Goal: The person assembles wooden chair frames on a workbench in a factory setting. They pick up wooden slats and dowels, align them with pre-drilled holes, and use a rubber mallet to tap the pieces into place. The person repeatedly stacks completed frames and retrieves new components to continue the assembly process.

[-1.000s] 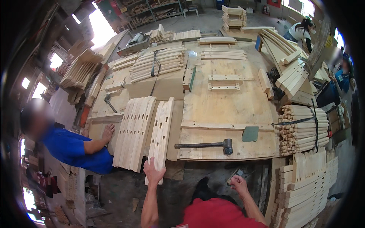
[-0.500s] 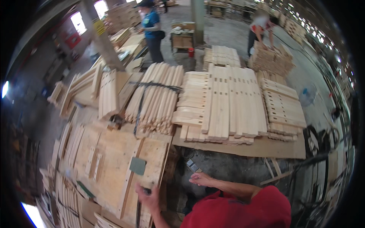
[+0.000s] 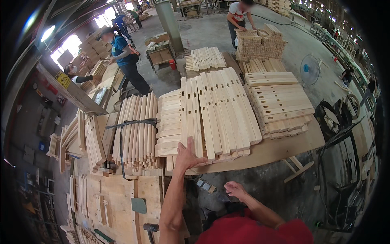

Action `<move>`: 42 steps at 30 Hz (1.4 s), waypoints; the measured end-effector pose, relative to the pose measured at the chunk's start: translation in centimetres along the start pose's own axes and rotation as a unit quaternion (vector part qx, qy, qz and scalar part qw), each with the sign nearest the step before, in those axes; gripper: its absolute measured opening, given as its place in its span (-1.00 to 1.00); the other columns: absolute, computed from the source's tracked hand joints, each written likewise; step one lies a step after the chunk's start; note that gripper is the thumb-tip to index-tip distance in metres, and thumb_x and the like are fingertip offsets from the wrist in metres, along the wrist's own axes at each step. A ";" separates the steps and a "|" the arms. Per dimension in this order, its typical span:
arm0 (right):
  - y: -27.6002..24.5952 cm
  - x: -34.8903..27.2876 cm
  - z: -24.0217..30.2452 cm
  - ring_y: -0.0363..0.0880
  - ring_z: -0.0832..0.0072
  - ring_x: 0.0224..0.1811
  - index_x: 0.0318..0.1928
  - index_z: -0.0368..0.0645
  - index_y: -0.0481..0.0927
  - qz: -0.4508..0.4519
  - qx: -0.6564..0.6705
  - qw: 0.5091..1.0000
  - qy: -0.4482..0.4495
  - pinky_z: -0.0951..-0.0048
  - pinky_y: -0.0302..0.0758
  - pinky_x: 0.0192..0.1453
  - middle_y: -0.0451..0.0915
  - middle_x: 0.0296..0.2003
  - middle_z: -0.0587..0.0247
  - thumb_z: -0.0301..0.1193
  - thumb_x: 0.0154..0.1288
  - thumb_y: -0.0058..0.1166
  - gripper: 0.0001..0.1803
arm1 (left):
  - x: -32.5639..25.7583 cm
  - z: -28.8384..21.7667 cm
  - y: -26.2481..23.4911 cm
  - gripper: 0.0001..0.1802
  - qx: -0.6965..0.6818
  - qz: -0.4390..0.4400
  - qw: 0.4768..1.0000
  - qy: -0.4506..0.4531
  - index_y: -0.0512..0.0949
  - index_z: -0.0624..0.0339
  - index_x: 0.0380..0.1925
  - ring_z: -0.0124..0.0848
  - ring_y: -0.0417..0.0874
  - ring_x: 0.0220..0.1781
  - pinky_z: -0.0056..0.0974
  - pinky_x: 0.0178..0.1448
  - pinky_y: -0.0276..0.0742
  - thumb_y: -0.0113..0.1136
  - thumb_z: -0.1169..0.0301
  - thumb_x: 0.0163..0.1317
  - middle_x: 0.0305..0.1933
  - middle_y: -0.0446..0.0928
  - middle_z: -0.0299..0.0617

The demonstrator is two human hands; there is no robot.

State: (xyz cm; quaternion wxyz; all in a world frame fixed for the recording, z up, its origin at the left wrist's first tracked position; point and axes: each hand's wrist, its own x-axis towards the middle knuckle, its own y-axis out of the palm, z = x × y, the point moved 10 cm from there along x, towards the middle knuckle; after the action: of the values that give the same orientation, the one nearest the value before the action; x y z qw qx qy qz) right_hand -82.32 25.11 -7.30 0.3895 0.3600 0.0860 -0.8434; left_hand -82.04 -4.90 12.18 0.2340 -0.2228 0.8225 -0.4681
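Right hand (image 3: 235, 190) hangs loosely open below the bench (image 3: 284, 148) edge, holding nothing. Left hand (image 3: 187, 156) is raised, fingers spread, palm laid on the near ends of the slotted slats (image 3: 219, 110) stacked flat on the bench; it grips nothing. Just left of that stack lies a strapped bundle of curved slats (image 3: 136, 130). To the right sits a second pile of slotted boards (image 3: 280, 101). Beyond, a person in a blue shirt (image 3: 122, 53) works at another bench, well apart.
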 end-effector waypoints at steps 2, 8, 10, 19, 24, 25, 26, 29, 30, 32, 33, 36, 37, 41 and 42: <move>0.4 0.7 1.5 0.65 0.49 -0.03 0.27 -0.21 0.53 0.028 -0.012 0.999 -0.010 0.41 0.63 -0.01 0.65 0.01 0.22 -0.14 0.44 0.30 -0.45 | 0.1 -0.2 0.6 0.41 -0.001 0.025 0.999 -0.020 0.03 0.03 0.58 0.42 0.37 0.30 0.22 0.32 0.44 0.66 -0.08 -0.26 0.31 0.19 0.49; 4.5 3.5 10.6 0.64 0.43 0.02 0.32 -0.18 0.45 0.061 0.035 0.989 -0.128 0.36 0.63 0.02 0.57 0.12 0.20 -0.10 0.47 0.23 -0.41 | 1.8 -1.1 -0.8 0.25 0.067 -0.141 0.982 -0.102 0.10 -0.02 0.55 0.29 0.43 0.21 0.26 0.24 0.37 0.51 -0.02 -0.18 0.22 0.29 0.45; 5.3 4.5 12.9 0.63 0.41 0.04 0.32 -0.16 0.44 0.067 0.056 0.985 -0.149 0.31 0.64 0.02 0.54 0.13 0.20 -0.07 0.49 0.20 -0.42 | 4.1 -2.2 -2.4 0.24 0.032 -0.176 0.976 -0.125 0.10 -0.03 0.55 0.29 0.43 0.21 0.25 0.26 0.35 0.50 0.00 -0.17 0.21 0.31 0.46; 10.8 8.5 12.8 0.61 0.14 0.12 0.24 -0.15 0.48 0.260 0.284 0.921 -0.054 -0.05 0.52 0.28 0.61 0.07 0.07 0.09 0.54 0.01 -0.40 | -6.6 7.0 -4.8 0.13 -0.594 -0.125 0.787 -0.109 0.09 0.22 0.54 -0.29 0.43 0.33 -0.22 0.39 0.42 0.53 0.40 -0.02 0.32 0.42 0.03; 9.0 8.3 14.9 0.58 0.27 -0.01 0.16 -0.23 0.54 0.319 0.400 0.859 0.018 0.15 0.56 0.21 0.64 0.07 0.10 0.02 0.50 0.13 -0.44 | -26.9 8.7 -4.0 0.27 -0.515 -0.272 0.806 -0.106 0.04 0.24 0.56 -0.09 0.20 0.61 -0.16 0.64 0.09 0.53 0.20 -0.16 0.56 0.19 0.10; 8.1 8.4 15.1 0.59 0.29 -0.03 0.16 -0.24 0.54 0.289 0.379 0.879 -0.011 0.18 0.59 0.16 0.64 0.07 0.11 0.00 0.47 0.19 -0.44 | -32.5 9.1 -3.5 0.27 -0.458 -0.322 0.819 -0.126 0.03 0.26 0.57 -0.05 0.18 0.62 -0.12 0.66 0.09 0.52 0.15 -0.14 0.58 0.16 0.15; 8.7 7.4 13.8 0.61 0.28 0.01 0.13 -0.26 0.56 0.298 0.348 0.889 0.013 0.21 0.63 0.12 0.65 0.02 0.12 -0.02 0.44 0.24 -0.44 | -39.3 9.9 -1.2 0.26 -0.390 -0.374 0.813 -0.217 0.04 0.21 0.57 -0.06 0.24 0.58 -0.11 0.63 0.12 0.52 0.19 -0.15 0.52 0.24 0.13; 10.2 7.9 16.4 0.67 0.26 0.03 0.11 -0.28 0.58 0.294 0.287 0.912 0.010 0.23 0.71 0.08 0.67 -0.01 0.13 -0.04 0.40 0.29 -0.44 | -53.4 10.9 0.7 0.27 -0.302 -0.445 0.738 -0.407 0.16 0.32 0.51 0.00 0.23 0.58 -0.08 0.65 0.11 0.62 0.16 -0.23 0.52 0.23 0.19; 9.4 8.4 16.4 0.68 0.25 0.03 0.11 -0.28 0.59 0.278 0.276 0.920 0.009 0.23 0.73 0.08 0.67 0.00 0.13 -0.03 0.40 0.29 -0.43 | -57.6 10.8 2.2 0.30 -0.238 -0.456 0.734 -0.443 0.13 0.30 0.53 0.01 0.35 0.48 -0.06 0.56 0.27 0.64 0.12 -0.22 0.42 0.29 0.17; 9.2 8.8 16.0 0.69 0.23 0.07 0.13 -0.28 0.59 0.289 0.272 0.917 0.029 0.22 0.74 0.12 0.68 0.02 0.11 -0.07 0.43 0.25 -0.47 | -64.3 11.1 5.5 0.27 -0.260 -0.512 0.661 -0.483 0.15 0.27 0.52 -0.02 0.38 0.47 -0.08 0.55 0.30 0.63 0.20 -0.23 0.42 0.31 0.15; 9.8 8.5 15.4 0.70 0.22 0.06 0.11 -0.28 0.59 0.290 0.263 0.919 0.042 0.21 0.75 0.11 0.69 -0.01 0.11 -0.08 0.46 0.22 -0.50 | -67.7 10.8 7.4 0.24 -0.276 -0.531 0.621 -0.505 0.17 0.25 0.52 -0.03 0.38 0.47 -0.08 0.54 0.31 0.61 0.24 -0.22 0.44 0.31 0.15; 11.6 7.4 15.3 0.71 0.20 0.05 0.11 -0.27 0.58 0.295 0.217 0.929 0.043 0.18 0.76 0.09 0.70 -0.03 0.11 -0.13 0.52 0.16 -0.55 | -73.5 10.4 11.9 0.19 -0.275 -0.557 0.544 -0.564 0.18 0.26 0.51 -0.03 0.39 0.47 -0.08 0.52 0.32 0.58 0.28 -0.18 0.43 0.34 0.16; 12.4 7.1 15.1 0.72 0.20 0.04 0.11 -0.27 0.59 0.294 0.199 0.934 0.035 0.18 0.76 0.09 0.70 -0.03 0.11 -0.12 0.52 0.16 -0.55 | -74.7 10.8 12.7 0.17 -0.275 -0.564 0.528 -0.573 0.17 0.26 0.51 -0.04 0.40 0.46 -0.08 0.52 0.32 0.57 0.31 -0.16 0.42 0.35 0.18; 15.8 7.2 15.0 0.69 0.25 0.09 0.19 -0.27 0.55 0.330 0.163 0.928 0.057 0.22 0.73 0.12 0.69 0.01 0.08 -0.10 0.47 0.22 -0.47 | -76.2 13.6 15.5 0.16 -0.368 -0.616 0.458 -0.525 0.16 0.21 0.52 -0.01 0.38 0.48 -0.06 0.52 0.31 0.55 0.27 -0.13 0.42 0.35 0.22; 16.8 7.3 15.0 0.69 0.25 0.07 0.18 -0.28 0.55 0.338 0.157 0.926 0.050 0.22 0.73 0.10 0.70 0.00 0.07 -0.09 0.47 0.22 -0.47 | -77.0 14.7 15.7 0.17 -0.356 -0.622 0.455 -0.529 0.16 0.19 0.52 0.02 0.38 0.47 -0.04 0.52 0.32 0.55 0.26 -0.13 0.41 0.35 0.23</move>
State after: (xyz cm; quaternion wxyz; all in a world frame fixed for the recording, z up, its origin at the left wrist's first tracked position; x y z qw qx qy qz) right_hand -81.59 2.92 0.94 0.5854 0.4663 -0.1552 -0.6449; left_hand -14.73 37.71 5.37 0.1707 -0.9438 0.2782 0.0517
